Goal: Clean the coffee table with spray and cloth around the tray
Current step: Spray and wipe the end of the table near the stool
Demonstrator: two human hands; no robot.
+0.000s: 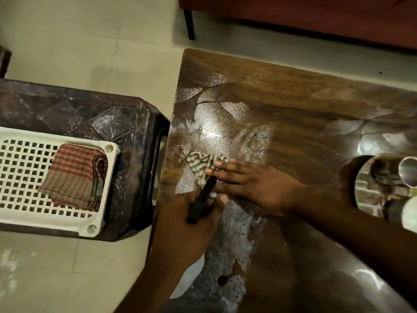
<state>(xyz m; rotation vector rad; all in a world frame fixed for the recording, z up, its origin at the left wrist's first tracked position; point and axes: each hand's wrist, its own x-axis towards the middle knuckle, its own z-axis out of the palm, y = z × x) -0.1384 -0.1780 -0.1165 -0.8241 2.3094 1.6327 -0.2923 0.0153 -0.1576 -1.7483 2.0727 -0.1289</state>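
**Right hand** [252,186]: fingers straight and laid flat, palm down, pressing on the striped cloth [203,162]. It is well left of the tray [365,195], and its forearm passes just below the tray.

**Left hand** [189,224]: curled round a slim black object [202,198], left of the tray and just below the right hand's fingers. The black tip points up toward the cloth.

**Striped cloth**: lies on the wooden tabletop [293,105], near the edge farthest left of the tray. Only its left part shows, the rest is under the right hand.

**Hard to make out**
- What the black object is cannot be told; the hand covers its lower end.
- A pale shape under the left forearm is unclear.
- Whitish wet smears [234,233] run over the tabletop left of the tray, around and below both hands.

**Containers**
- Tray: round, shiny metal, cut off by the frame's right edge. It holds metal cups [408,170], only partly visible.
- A white object [410,213] just below the tray is also cut off.
- White perforated basket [107,188]: far left of the tray, on a dark stool [90,109] beside the tabletop. It holds a folded red checked cloth [72,175].
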